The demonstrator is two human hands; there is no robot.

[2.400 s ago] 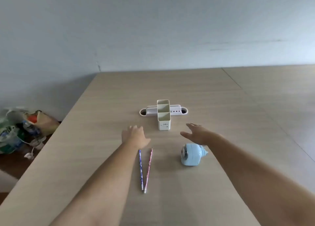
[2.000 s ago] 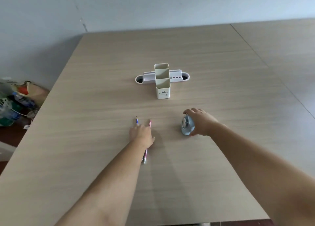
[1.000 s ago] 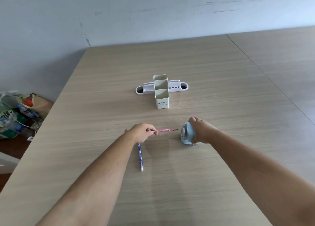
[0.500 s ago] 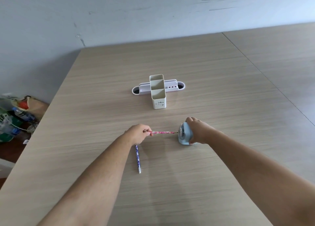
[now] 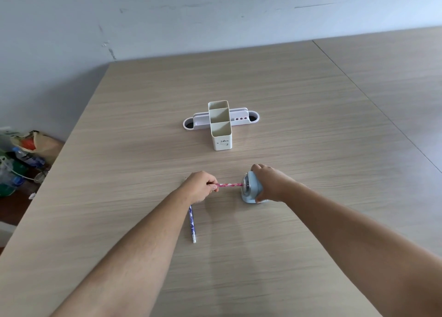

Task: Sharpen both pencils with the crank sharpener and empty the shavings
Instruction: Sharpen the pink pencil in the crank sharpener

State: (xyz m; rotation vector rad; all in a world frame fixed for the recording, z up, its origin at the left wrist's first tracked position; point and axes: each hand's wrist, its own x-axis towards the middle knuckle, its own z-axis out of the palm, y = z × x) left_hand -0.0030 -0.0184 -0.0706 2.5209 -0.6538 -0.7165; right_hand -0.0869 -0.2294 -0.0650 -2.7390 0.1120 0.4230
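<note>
Nearest the camera, two bare forearms reach out over the pale wood-grain worktop [image 5: 311, 106]. Just beside the left forearm a blue pencil [image 5: 192, 223] lies flat on the worktop, its white eraser end toward the camera and its far end hidden under the wrist.

Farther out, the left hand [image 5: 199, 188] is closed, its fingers pinched on one end of a pink pencil [image 5: 229, 185]. That pencil is held level, off the surface, running rightward with its other end meeting the front face of the sharpener [image 5: 250, 189]. Whether the tip is already inside the hole cannot be told.

The light blue sharpener stands on the worktop. The right hand [image 5: 270, 185] is clamped over its top and rear, fingers curled across the upper edge and thumb low at its near side. The crank is hidden behind this hand.

Beyond both hands, well apart from them, stands a cream organiser [image 5: 220, 125] with open square compartments, and a white tray [image 5: 241, 120] lies crosswise behind it.

Off the worktop's left edge, bags and bottles [image 5: 21, 158] lie on the floor below a pale wall [image 5: 215, 17].
</note>
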